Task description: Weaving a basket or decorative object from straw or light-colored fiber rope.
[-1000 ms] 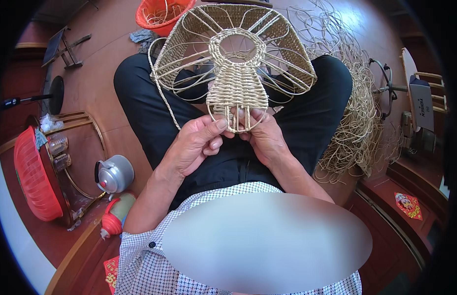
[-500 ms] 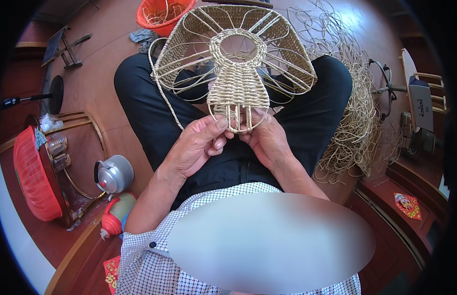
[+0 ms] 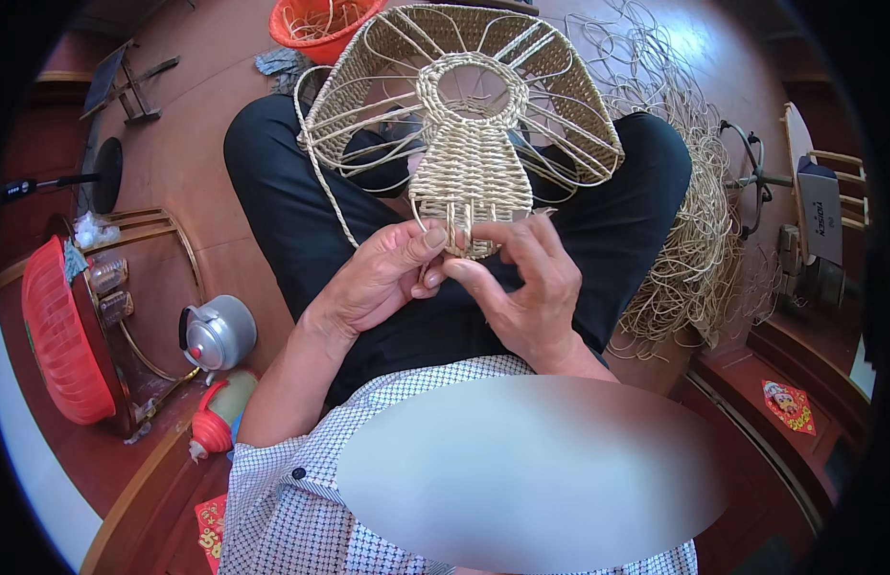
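A woven straw-cord piece [image 3: 472,172] rests across my lap, with a round ring, radiating spokes and a curved woven wall. Its narrow woven panel points toward me and ends in a few bare strands inside a thin curved frame. My left hand [image 3: 392,268] pinches the left side of that frame between thumb and fingers. On the strands at the near end, my right hand [image 3: 526,287] closes with thumb and forefinger; the tips touch the cord there. A twisted cord [image 3: 325,196] loops down at the left toward my left hand.
A big heap of loose cord [image 3: 689,259] lies on the floor at right. At far left are a red plastic basket [image 3: 66,331] and a metal kettle [image 3: 219,333]. An orange bucket [image 3: 320,48] holding cord stands beyond my left knee. A chair [image 3: 828,201] is at far right.
My right hand has turned, its knuckles lifting to the right and its thumb now reaching across to the panel's strands. The left hand keeps its pinch. The woven piece has shifted slightly right.
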